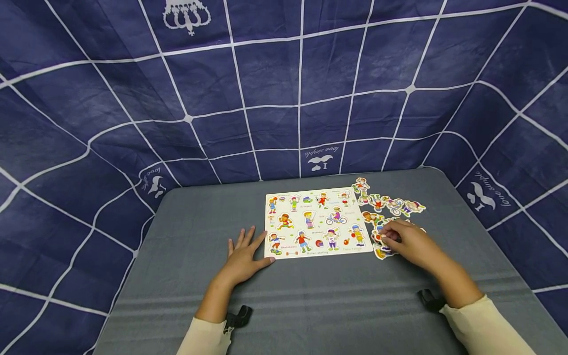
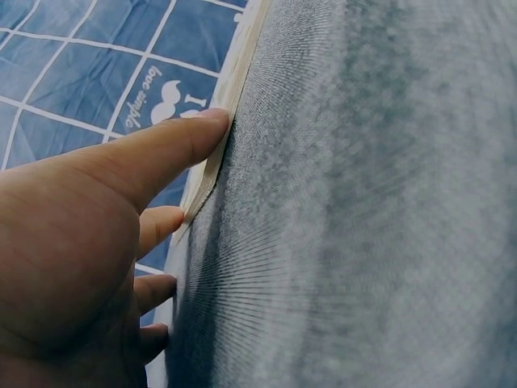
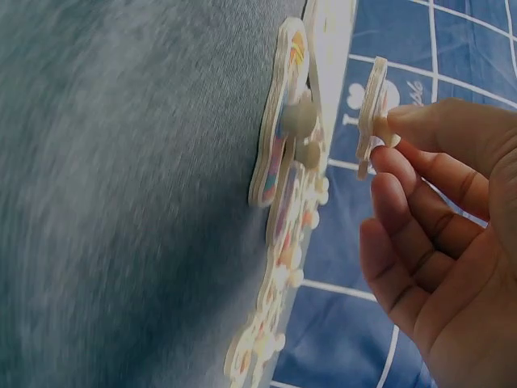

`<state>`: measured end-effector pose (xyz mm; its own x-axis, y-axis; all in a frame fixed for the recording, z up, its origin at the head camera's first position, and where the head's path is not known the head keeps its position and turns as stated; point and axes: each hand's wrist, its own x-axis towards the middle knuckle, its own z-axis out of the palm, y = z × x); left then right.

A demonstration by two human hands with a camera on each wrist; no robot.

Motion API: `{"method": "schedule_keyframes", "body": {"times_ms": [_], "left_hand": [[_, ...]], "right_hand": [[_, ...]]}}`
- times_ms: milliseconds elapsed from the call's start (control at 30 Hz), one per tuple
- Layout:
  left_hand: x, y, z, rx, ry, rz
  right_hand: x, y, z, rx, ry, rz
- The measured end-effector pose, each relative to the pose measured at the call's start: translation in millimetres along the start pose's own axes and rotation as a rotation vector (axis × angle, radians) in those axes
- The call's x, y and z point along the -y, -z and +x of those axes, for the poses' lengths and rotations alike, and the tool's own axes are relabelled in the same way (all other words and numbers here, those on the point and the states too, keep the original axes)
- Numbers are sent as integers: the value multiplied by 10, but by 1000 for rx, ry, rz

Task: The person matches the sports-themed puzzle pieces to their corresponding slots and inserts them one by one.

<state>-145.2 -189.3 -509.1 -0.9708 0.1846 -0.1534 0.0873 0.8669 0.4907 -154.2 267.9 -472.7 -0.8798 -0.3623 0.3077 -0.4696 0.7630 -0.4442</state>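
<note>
A white puzzle board [image 1: 298,219] printed with children playing sports lies on the table. My left hand [image 1: 241,261] rests at its left edge with fingers spread; in the left wrist view the thumb [image 2: 174,149] and a fingertip touch the edge. Right of the board, my right hand [image 1: 410,241] pinches a wooden puzzle piece [image 3: 371,109] by its small round knob, between thumb and fingers. It is raised above the other pieces, seen edge-on in the right wrist view, so its picture is hidden. Below it lie loose knobbed puzzle pieces [image 3: 275,153], partly covered by the hand in the head view.
More loose puzzle pieces [image 1: 395,204] trail along the board's right side towards the back. Grey cloth [image 1: 319,301] covers the table. Dark blue curtains [image 1: 275,123] with white grid lines stand behind and at both sides. Each wrist wears a black camera mount [image 1: 239,316].
</note>
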Motion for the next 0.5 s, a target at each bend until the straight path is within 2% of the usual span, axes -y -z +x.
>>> {"method": "schedule_keyframes", "body": {"times_ms": [500], "left_hand": [[-2,11,-11,5,-6,4]], "right_hand": [[84,-171,199,87,-58,52]]}}
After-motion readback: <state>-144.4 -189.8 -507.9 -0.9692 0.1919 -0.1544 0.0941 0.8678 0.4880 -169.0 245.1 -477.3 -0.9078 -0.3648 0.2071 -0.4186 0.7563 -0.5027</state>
